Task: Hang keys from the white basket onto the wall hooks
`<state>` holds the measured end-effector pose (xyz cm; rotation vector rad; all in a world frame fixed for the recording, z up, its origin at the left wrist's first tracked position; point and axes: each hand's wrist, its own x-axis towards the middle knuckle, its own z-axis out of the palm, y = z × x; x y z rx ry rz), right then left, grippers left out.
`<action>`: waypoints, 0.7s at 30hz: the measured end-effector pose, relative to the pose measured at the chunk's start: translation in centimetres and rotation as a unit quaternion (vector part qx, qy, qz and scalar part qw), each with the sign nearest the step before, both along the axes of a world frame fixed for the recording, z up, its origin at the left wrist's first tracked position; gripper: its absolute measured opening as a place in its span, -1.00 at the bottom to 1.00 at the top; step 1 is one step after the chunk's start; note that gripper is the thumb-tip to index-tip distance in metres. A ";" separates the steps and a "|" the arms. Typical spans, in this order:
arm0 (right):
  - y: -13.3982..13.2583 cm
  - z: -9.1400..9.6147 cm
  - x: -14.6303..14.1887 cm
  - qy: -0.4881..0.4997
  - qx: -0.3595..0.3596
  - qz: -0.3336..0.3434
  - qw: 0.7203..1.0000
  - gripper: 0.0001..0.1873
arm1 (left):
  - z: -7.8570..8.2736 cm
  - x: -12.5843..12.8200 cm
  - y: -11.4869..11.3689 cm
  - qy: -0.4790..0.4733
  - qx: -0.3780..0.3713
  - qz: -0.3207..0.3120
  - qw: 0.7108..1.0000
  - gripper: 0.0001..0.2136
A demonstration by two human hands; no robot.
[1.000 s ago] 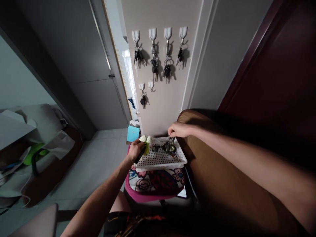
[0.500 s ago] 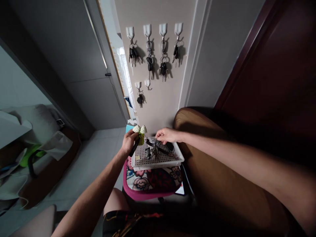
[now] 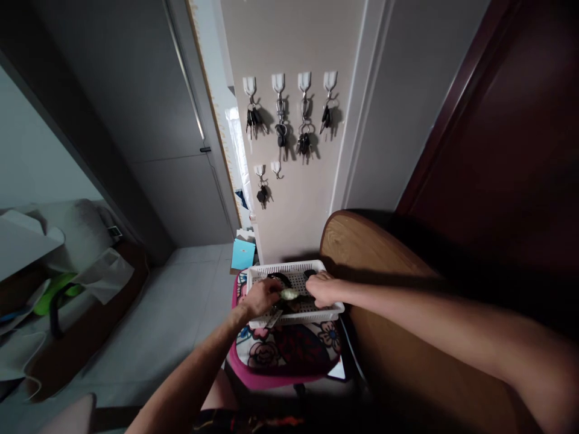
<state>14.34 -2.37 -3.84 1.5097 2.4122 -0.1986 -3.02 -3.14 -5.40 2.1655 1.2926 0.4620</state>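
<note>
A white perforated plastic tray (image 3: 295,269) sits on a pink flowered stool (image 3: 289,346) below a wall with key hooks. My left hand (image 3: 261,298) reaches into the tray's left side, fingers curled round a key bunch with a pale bow charm (image 3: 288,294). My right hand (image 3: 322,289) comes in over the tray's right side, fingers curled down on the same bunch of dark keys. Other dark keys (image 3: 279,279) lie at the back of the tray.
Several white hooks (image 3: 289,84) on the beige wall carry key bunches; one lower hook (image 3: 276,168) is bare. A wooden chair back (image 3: 362,253) stands to the right, a dark door beyond. A blue card (image 3: 243,254) leans at the wall's foot. Clutter lies left.
My left hand has lowered the bow-charm bunch from above the tray's left corner down into the tray. My right hand has shifted toward the tray's front, and both hands now meet.
</note>
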 end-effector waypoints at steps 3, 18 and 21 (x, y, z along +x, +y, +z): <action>1.2 1.2 0.2 0.052 -0.034 -0.012 0.998 -0.86 | -0.1 -0.3 -0.1 -0.015 -0.004 0.017 1.000 -0.76; 5.4 8.6 1.3 0.628 -0.091 -0.142 0.760 -0.89 | 0.6 -0.5 1.3 0.029 0.072 0.095 0.992 -0.78; 6.6 10.1 0.7 0.643 -0.057 -0.151 0.748 -0.92 | 0.2 -0.7 1.8 0.069 0.111 0.122 0.984 -0.75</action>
